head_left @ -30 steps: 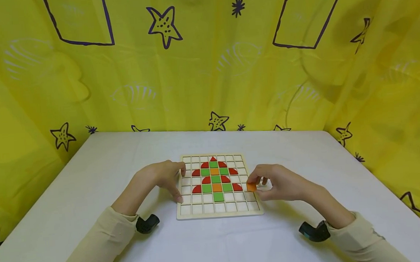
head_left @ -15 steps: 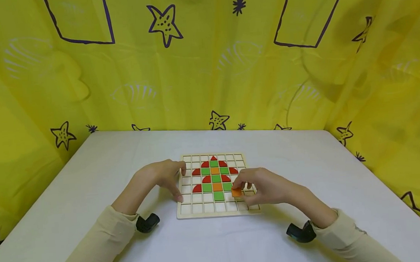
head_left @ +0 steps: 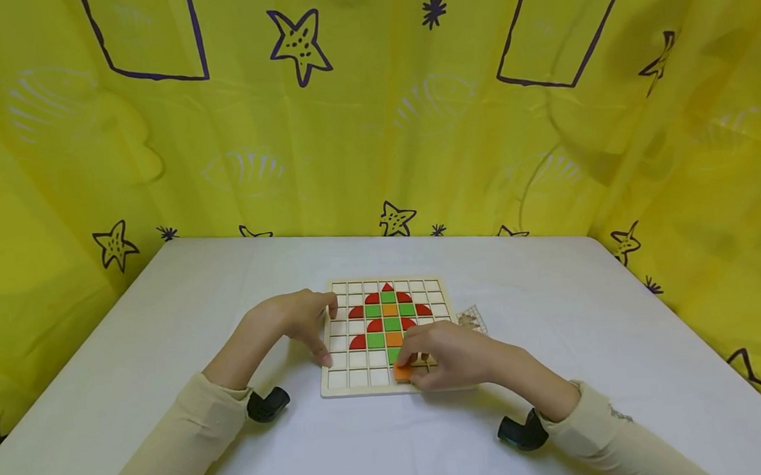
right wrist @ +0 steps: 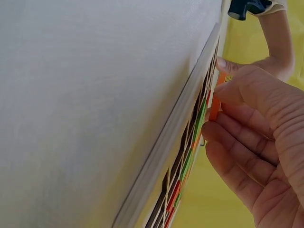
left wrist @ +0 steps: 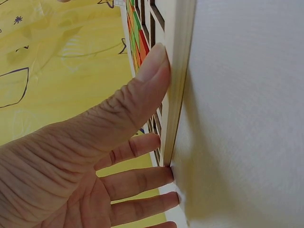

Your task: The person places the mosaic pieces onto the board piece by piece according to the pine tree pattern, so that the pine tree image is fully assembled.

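A square wooden grid board (head_left: 364,393) lies on the white table, holding a tree shape of red, green and orange tiles with a red triangle (head_left: 387,287) on top. My right hand (head_left: 456,353) pinches a square orange tile (head_left: 402,372) between thumb and fingers, over the bottom row just below the lowest green tile (head_left: 393,354). The right wrist view shows this tile standing edge-on in the pinch. At the board's left side rests my left hand (head_left: 294,319), its thumb (left wrist: 154,71) on the frame and its outstretched fingers along the edge.
Beside the board's right edge lies a small card (head_left: 472,318) with a printed grid, partly hidden by the board and hand. A yellow patterned curtain (head_left: 373,122) stands behind and around the table (head_left: 258,267). Each wrist carries a black camera mount (head_left: 268,405).
My right hand has carried the orange tile leftward and nearer, from the board's right edge to the bottom row, uncovering the card. The left hand has stayed at the board's edge.
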`<move>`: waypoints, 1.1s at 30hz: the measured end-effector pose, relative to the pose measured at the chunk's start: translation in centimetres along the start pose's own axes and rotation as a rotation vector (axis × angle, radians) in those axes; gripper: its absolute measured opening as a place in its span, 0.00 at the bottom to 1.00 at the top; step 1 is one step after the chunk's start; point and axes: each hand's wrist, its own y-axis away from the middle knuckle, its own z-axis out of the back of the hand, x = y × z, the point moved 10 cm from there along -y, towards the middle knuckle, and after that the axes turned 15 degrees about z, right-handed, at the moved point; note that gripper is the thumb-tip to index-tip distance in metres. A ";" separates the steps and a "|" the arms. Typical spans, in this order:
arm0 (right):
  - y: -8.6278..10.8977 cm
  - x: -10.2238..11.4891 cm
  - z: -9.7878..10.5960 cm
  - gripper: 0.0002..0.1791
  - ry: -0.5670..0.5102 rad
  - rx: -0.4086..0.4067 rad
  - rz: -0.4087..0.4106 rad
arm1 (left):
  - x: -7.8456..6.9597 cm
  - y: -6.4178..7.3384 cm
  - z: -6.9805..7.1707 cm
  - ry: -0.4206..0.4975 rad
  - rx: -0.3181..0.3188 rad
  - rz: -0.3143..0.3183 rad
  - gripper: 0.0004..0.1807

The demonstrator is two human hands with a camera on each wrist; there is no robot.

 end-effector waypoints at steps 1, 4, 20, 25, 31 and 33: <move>-0.1 0.0 -0.1 0.11 0.004 0.005 0.001 | 0.0 0.0 0.0 0.001 0.001 0.000 0.39; -0.2 0.1 -0.4 0.11 0.015 0.021 -0.005 | -0.1 -0.1 0.0 0.002 0.000 -0.001 0.39; -0.5 -0.3 -0.8 0.08 0.023 0.037 -0.018 | 0.7 0.1 -0.2 0.013 -0.003 0.031 0.40; -0.5 -0.2 -0.4 0.08 0.030 0.020 -0.002 | 0.7 0.1 -0.1 0.018 -0.006 0.019 0.39; 1.0 -0.1 1.0 0.08 0.023 -0.112 -0.009 | 0.8 0.2 -0.4 0.015 0.001 -0.003 0.43; 2.1 0.0 1.7 0.10 0.012 -0.187 -0.028 | 0.9 0.5 -0.6 0.037 -0.004 -0.028 0.46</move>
